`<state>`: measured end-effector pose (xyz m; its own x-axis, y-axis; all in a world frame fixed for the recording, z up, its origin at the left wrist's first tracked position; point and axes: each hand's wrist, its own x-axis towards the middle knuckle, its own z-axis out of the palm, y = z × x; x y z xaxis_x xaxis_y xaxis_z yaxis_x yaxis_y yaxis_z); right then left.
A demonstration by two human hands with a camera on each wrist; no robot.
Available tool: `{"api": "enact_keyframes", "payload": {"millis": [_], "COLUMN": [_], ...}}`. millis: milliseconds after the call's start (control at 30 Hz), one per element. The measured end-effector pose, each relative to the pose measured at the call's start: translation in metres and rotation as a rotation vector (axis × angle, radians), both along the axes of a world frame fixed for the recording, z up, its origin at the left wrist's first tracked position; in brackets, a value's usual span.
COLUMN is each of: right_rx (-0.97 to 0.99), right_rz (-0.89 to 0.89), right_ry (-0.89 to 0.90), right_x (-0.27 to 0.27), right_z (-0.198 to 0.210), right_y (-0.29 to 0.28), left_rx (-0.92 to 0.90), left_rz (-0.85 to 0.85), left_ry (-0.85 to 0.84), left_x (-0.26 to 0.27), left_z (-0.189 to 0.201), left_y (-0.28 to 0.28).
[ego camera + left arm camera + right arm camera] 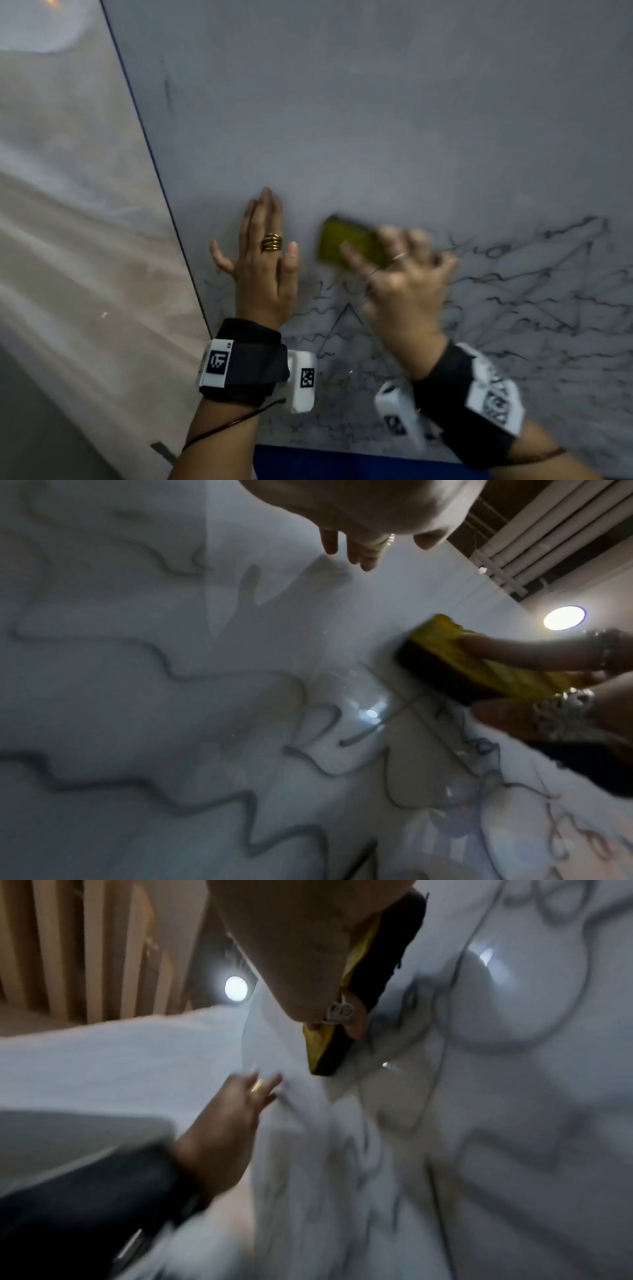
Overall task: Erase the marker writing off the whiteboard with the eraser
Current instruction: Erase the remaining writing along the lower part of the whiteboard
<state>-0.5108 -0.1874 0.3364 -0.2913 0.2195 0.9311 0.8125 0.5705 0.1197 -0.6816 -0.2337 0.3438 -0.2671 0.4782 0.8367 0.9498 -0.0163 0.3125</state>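
We are gripping the eraser [346,245] in our right hand [407,291], fingers curled over its yellow back, dark felt against the whiteboard [376,120]. It seems light and stiff-backed. Our left hand [265,270] is resting flat, fingers straight, holding nothing, beside the marker writing [513,291].

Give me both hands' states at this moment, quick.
Left hand: open, fingers straight, flat against the whiteboard, holding nothing.
Right hand: gripping the yellow eraser, which is against the board.
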Motion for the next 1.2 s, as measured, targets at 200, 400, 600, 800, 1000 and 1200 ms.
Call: {"api": "enact_keyframes", "payload": {"millis": [200, 400, 600, 800, 1000, 1200], "right_rx": [-0.006, 0.065, -0.027, 0.084, 0.031, 0.058], "right_rz": [0.017, -0.06, 0.004, -0.062, -0.022, 0.019], "right_ry": [-0.112, 0.263, -0.191, 0.134, 0.044, -0.098], "right_x": [0.001, 0.035, 0.006, 0.049, 0.019, 0.039], "right_z": [-0.019, 0.016, -0.062, -0.005, -0.047, -0.048], "right_y": [0.009, 0.028, 0.01, 0.032, 0.022, 0.032], "left_rx": [0.033, 0.029, 0.006, 0.009, -0.004, -0.021], "left_rz": [0.023, 0.012, 0.007, -0.022, 0.011, -0.003], "left_ry": [-0.016, -0.035, -0.049, -0.053, -0.079, -0.099], "left_x": [-0.004, -0.002, 0.001, 0.0, 0.008, 0.012], "left_z": [-0.006, -0.005, -0.004, -0.002, -0.001, -0.005], "left_y": [0.009, 0.008, 0.006, 0.001, 0.004, 0.006]}}
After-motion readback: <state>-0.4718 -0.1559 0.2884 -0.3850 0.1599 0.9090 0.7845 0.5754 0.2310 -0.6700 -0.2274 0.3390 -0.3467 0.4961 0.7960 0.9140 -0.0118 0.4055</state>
